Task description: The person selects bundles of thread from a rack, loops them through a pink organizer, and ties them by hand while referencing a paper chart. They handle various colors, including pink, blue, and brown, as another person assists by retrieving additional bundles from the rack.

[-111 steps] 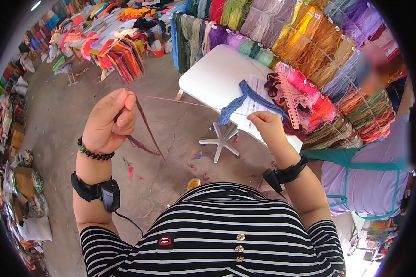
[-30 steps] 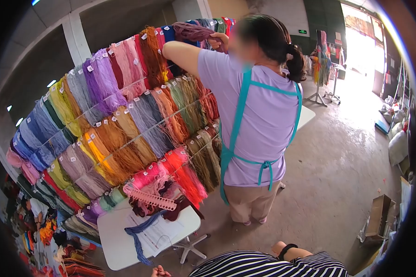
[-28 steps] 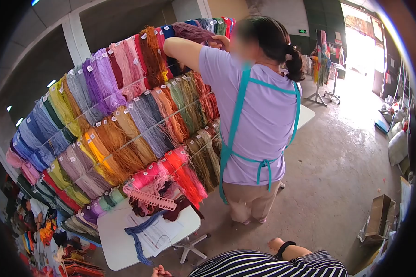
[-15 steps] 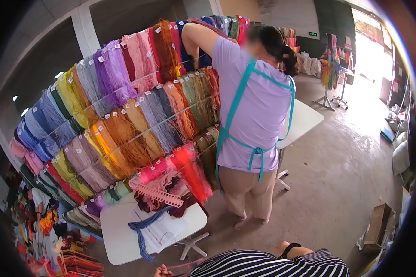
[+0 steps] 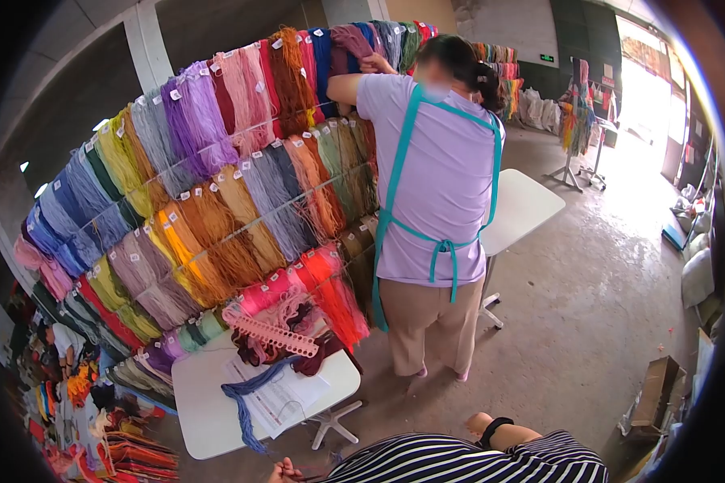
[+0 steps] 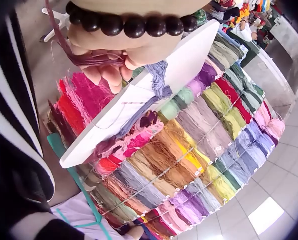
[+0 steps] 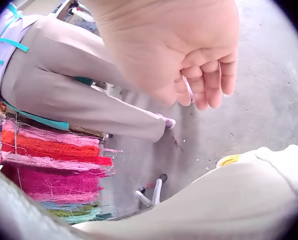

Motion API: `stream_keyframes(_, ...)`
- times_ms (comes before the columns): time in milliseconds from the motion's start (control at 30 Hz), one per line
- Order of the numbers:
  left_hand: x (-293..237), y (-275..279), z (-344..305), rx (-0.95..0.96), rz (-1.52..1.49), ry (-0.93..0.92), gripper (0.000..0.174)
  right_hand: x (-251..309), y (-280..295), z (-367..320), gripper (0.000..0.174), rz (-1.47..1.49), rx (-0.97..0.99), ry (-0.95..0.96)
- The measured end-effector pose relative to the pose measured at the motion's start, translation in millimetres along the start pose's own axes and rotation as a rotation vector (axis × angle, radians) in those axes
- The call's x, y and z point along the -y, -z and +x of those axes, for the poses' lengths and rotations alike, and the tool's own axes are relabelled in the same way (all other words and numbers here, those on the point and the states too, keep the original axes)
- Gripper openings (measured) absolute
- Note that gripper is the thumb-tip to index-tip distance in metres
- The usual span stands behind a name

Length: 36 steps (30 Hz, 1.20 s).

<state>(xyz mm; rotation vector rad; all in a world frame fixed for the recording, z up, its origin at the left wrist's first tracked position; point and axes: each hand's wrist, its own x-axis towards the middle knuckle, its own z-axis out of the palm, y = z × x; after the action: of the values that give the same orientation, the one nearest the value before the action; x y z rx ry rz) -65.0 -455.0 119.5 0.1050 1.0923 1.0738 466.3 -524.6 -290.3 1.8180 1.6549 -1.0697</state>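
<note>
In the head view my left hand [image 5: 282, 470] shows at the bottom edge, in front of the white table. The left wrist view shows its fingers curled round a thin bundle of maroon yarn [image 6: 86, 61], which trails up past the wrist. My right hand [image 5: 479, 424] hangs at my side; in the right wrist view its palm [image 7: 174, 50] is bare and the fingers are loosely bent, with nothing in them. On the white table [image 5: 205, 431] lie a blue yarn skein [image 5: 246, 402], a printed sheet [image 5: 298, 394] and a pink strip with holes [image 5: 270, 332].
A rack of labelled yarn hanks [image 5: 209, 217] stands behind the table. A person in a lilac shirt and teal apron [image 5: 435, 185] stands at it, hands on a mauve hank [image 5: 350, 40]. Another white table [image 5: 524, 209] is beyond; a cardboard box [image 5: 659, 394] lies at right.
Earlier my hands stretched a thread between them; now my right hand is lowered without it. My view has turned right. The other person has shifted at the rack, the mauve hank in hand.
</note>
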Motion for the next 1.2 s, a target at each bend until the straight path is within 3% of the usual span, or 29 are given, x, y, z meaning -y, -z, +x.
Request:
stream_keyframes(133,-1.1,-2.5,-1.0,0.007,-0.029,0.024,0.024,12.6,24.0,-57.3,0.024,-0.134,0.005,-0.080)
stream_keyframes(533,4.1,31.4,21.6,0.059,0.001,0.091,0.021,-26.5,-46.7,14.6,0.037,-0.016,0.068,-0.041)
stream_keyframes(633,5.8,43.3,27.6,0.084,0.008,0.114,0.021,-10.7,-20.9,-15.6,0.036,-0.182,0.027,0.059)
stream_keyframes(700,6.5,46.2,30.3,0.092,0.014,0.117,0.021,-26.4,-35.7,2.0,0.028,0.223,0.125,-0.015)
stream_keyframes(767,6.8,41.6,27.1,0.075,0.001,0.098,0.021,-25.7,-35.9,2.0,0.027,0.270,0.118,-0.025)
stream_keyframes(833,7.6,39.4,24.2,0.063,-0.009,0.082,0.021,-17.7,-33.8,-1.3,0.036,-0.042,0.007,0.030)
stream_keyframes(933,9.8,39.3,21.8,0.046,-0.028,0.066,0.020,-9.6,-18.7,-20.8,0.038,-0.149,0.061,0.066)
stream_keyframes(1200,12.0,29.3,5.5,0.047,-0.080,0.019,0.019,-13.0,-19.9,-14.8,0.042,-0.062,0.074,0.010)
